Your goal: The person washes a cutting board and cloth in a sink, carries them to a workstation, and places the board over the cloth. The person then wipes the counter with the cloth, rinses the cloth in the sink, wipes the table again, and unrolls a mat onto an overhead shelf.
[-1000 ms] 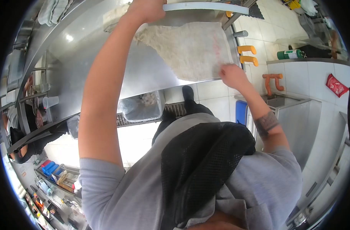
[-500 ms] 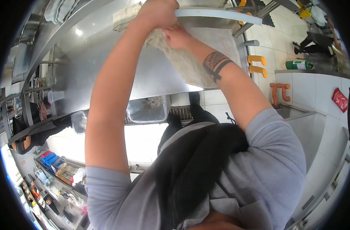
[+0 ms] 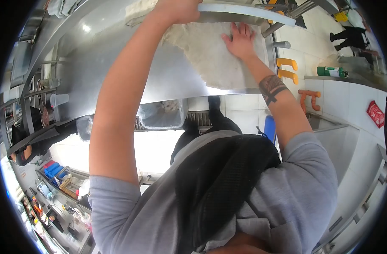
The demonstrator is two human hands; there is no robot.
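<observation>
A thin grey-beige sheet point(image 3: 210, 55), cloth-like with a ragged left edge, lies spread over the right part of the metal table point(image 3: 96, 63). My right hand point(image 3: 242, 42) rests flat on its upper right part, fingers spread. Near the top of the view, my left hand point(image 3: 180, 10) is closed beside the inner end of a long white strip point(image 3: 248, 13); its fingers are mostly hidden, and what it grips cannot be made out. Behind the left forearm sits a folded beige bundle point(image 3: 136, 15).
Below the table's near edge stands a lined bin point(image 3: 161, 116) with scraps inside. Yellow handles point(image 3: 287, 63) stick out past the right end. A green cylinder point(image 3: 331, 71) lies on the ledge at right. People point(image 3: 350, 38) are visible at far right and far left.
My right hand has moved right, from beside the left hand onto the sheet, and its fingers have opened. The sheet's upper part now lies flatter. My left hand stays near the strip.
</observation>
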